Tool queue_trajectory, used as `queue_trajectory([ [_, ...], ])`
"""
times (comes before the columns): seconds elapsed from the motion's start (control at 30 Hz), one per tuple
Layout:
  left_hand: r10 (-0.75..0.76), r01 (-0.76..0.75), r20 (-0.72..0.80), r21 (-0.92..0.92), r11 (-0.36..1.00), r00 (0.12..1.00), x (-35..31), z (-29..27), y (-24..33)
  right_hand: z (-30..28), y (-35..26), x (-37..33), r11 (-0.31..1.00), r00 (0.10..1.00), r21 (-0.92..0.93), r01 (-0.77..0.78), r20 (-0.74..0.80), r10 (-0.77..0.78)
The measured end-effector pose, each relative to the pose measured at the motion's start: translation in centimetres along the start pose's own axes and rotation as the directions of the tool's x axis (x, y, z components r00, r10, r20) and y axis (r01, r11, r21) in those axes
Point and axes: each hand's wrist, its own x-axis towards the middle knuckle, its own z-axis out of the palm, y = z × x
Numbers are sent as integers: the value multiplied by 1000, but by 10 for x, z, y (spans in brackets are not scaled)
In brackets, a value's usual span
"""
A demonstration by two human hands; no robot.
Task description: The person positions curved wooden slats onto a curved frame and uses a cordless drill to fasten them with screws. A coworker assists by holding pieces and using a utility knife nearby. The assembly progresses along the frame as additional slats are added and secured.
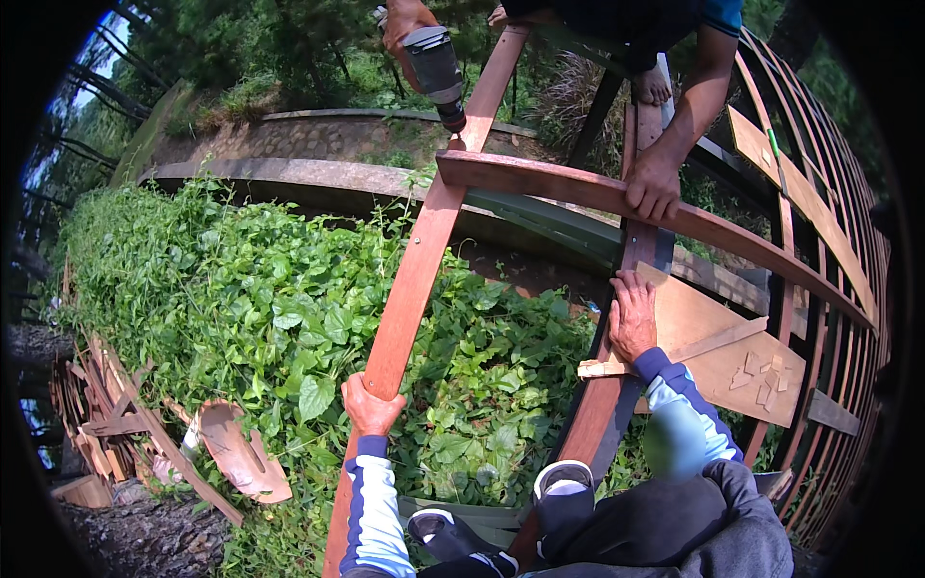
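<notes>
A: The rafter [414, 279] under the left hand [371, 405] is reddish-brown, and so is the curved batten [578, 193] crossing it.

B: And the sleeves?

A: The left sleeve [374, 511] is white with 1 dark blue stripe along it and a blue cuff. The right sleeve [689, 414] is white and pale blue with a dark blue cuff, below the right hand [631, 318].

B: The drill [436, 67]?

A: Grey and black body, dark tip. The other person's sleeve [723, 14] is teal.

B: Anything else?

A: The board [732, 356] is light tan, plain. The weeds [289, 308] are bright green. The shoes [564, 486] are black with white soles. The scrap wood [241, 453] is orange-brown.
</notes>
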Motion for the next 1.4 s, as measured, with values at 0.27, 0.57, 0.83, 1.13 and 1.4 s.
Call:
queue_trajectory([
  [0.27,0,0,6,-1,1000,1000,0,0,0,0,0,0,1000,1000,-3,5,-6,-5],
  [0.57,0,0,9,6,1000,1000,0,0,-1,1,0,0,1000,1000,-18,4,-1,-4],
  [0.83,-22,21,16,23,1000,1000,0,0,-1,-1,-1,1,1000,1000,-23,17,-13,-17],
  [1.13,23,-23,-6,-16,1000,1000,0,0,0,0,-1,0,999,1000,-36,10,-1,-10],
  [1.4,-11,11,3,-24,1000,1000,0,0,0,1,0,-3,999,999,-39,-20,30,21],
])
